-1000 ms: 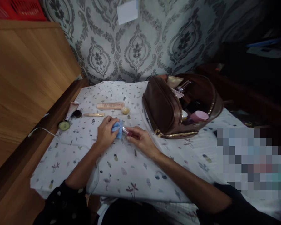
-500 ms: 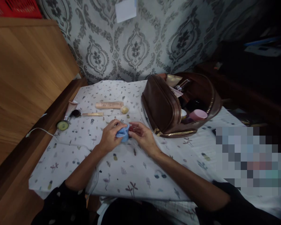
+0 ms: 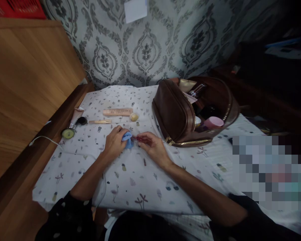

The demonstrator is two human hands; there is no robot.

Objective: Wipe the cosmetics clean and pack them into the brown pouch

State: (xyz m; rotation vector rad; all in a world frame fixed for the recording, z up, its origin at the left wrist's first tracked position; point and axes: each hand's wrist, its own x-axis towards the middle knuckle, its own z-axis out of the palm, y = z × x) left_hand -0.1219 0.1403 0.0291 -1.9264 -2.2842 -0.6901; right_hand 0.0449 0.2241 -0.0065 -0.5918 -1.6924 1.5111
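Over the middle of the patterned tablecloth, my left hand point(image 3: 114, 140) is closed around a folded blue cloth point(image 3: 127, 140). My right hand point(image 3: 153, 147) pinches a small dark red item point(image 3: 139, 138) whose kind I cannot make out; it is slim and partly covered by my fingers. Its left end points toward the cloth, and a short gap shows between the cloth and my right fingertips. Beyond my hands lie a peach-coloured tube point(image 3: 117, 111), a round yellowish thing point(image 3: 133, 116) at its end, and a slim gold-toned tube point(image 3: 100, 122).
A brown makeup bag point(image 3: 174, 113) stands unzipped at the right, with a pink jar point(image 3: 214, 122) and other cosmetics inside. At the left lie a tube with a green round end point(image 3: 68, 134), a black cap point(image 3: 82, 121) and a white cable point(image 3: 77, 154). A wooden panel point(image 3: 35, 80) borders the left side.
My left hand and the blue cloth have shifted slightly left, away from my right hand. More of the dark red item now shows between them.
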